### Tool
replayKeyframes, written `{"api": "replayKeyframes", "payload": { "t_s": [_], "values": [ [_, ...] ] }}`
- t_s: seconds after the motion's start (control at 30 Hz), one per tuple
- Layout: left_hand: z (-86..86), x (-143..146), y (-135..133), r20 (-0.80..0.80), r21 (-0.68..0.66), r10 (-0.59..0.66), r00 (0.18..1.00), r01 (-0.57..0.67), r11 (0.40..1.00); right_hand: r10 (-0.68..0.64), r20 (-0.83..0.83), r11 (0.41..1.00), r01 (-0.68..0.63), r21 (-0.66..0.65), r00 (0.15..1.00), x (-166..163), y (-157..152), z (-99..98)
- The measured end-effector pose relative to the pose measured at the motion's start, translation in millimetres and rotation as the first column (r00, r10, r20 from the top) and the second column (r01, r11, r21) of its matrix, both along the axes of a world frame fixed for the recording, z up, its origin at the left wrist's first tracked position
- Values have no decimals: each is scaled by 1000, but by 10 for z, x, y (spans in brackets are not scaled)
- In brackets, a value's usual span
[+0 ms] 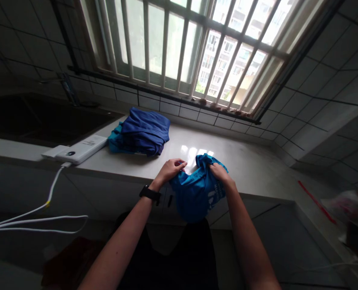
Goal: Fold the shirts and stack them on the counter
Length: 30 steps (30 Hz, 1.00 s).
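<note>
Pale bars cross the wide window (179,48) on the far side. Below it the white counter (257,161) runs left to right, with a dark sink (46,121) at its left end. A folded pile (145,131) of dark blue clothes lies on the counter, left of our hands. We hold a bright blue cloth (193,197) at the near edge, its top bunched on the counter and the rest hanging down in front. Our left hand (170,169) is closed, pinching the cloth's left edge. Our right hand (219,173) is closed round the bunched top.

We judge the cloth handles best if we keep both grips on the same edge, draw it taut and level, and shake the bunching out before it goes flat on the counter. A white charger (82,150) sits left of the pile, and a watch (150,193) is on our left wrist.
</note>
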<state>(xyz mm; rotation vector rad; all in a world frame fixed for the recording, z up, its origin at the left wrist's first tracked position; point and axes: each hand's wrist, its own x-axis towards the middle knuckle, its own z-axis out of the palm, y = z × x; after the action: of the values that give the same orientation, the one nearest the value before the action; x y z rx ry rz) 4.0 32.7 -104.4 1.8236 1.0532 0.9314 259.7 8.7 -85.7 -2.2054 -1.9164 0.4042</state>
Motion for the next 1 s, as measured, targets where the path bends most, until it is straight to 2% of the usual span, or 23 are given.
{"api": "replayKeyframes", "payload": {
  "t_s": [0.13, 0.23, 0.3, 0.33, 0.37, 0.43, 0.47, 0.5, 0.53, 0.6, 0.67, 0.73, 0.8, 0.87, 0.93, 1.0],
  "values": [
    [43, -2, -104, -87, 36, 2, 996, 1, 999, -33, -111, 999, 35, 18, 993, 7, -44, -6],
    [206, -169, -196, -281, 31, 9, 960, 0, 1000, 97, -277, 995, -94, 25, 956, 103, -127, 114],
    [411, -364, -197, -421, 90, 132, 897, -103, 991, 156, -356, 987, -133, 88, 921, 189, -189, 264],
    [535, -467, -174, -466, 144, 244, 850, -199, 969, 146, -366, 981, -89, 170, 919, 222, -217, 352],
    [665, -562, -141, -493, 196, 351, 796, -291, 936, 116, -365, 959, -8, 285, 924, 242, -239, 441],
    [906, -693, -67, -515, 291, 519, 682, -431, 854, 65, -376, 836, 155, 526, 924, 223, -263, 599],
    [1002, -714, -42, -515, 348, 579, 632, -464, 815, 73, -397, 776, 198, 599, 915, 185, -266, 660],
    [1073, -701, -31, -501, 412, 622, 602, -467, 783, 100, -426, 748, 215, 629, 899, 130, -263, 706],
    [1116, -653, -37, -477, 474, 636, 607, -432, 768, 134, -459, 750, 213, 627, 878, 62, -257, 738],
    [1121, -475, -100, -415, 553, 541, 732, -270, 788, 192, -534, 791, 192, 580, 823, -94, -242, 773],
    [1053, -239, -200, -344, 550, 281, 896, -50, 834, 247, -595, 827, 153, 541, 765, -250, -237, 796],
    [972, -25, -285, -271, 488, 60, 961, 84, 869, 314, -616, 849, 77, 523, 723, -376, -252, 829],
    [926, 107, -321, -206, 423, -2, 979, 91, 902, 380, -603, 856, -20, 517, 701, -441, -286, 860],
    [928, 139, -303, -129, 397, 29, 991, 25, 917, 439, -593, 849, -95, 520, 676, -432, -330, 846],
    [960, 99, -259, -23, 394, 63, 998, -49, 918, 459, -619, 856, -132, 499, 637, -370, -377, 747],
    [998, 34, -221, 94, 370, 75, 993, -104, 923, 406, -677, 906, -172, 387, 614, -298, -423, 567]
  ]
}}
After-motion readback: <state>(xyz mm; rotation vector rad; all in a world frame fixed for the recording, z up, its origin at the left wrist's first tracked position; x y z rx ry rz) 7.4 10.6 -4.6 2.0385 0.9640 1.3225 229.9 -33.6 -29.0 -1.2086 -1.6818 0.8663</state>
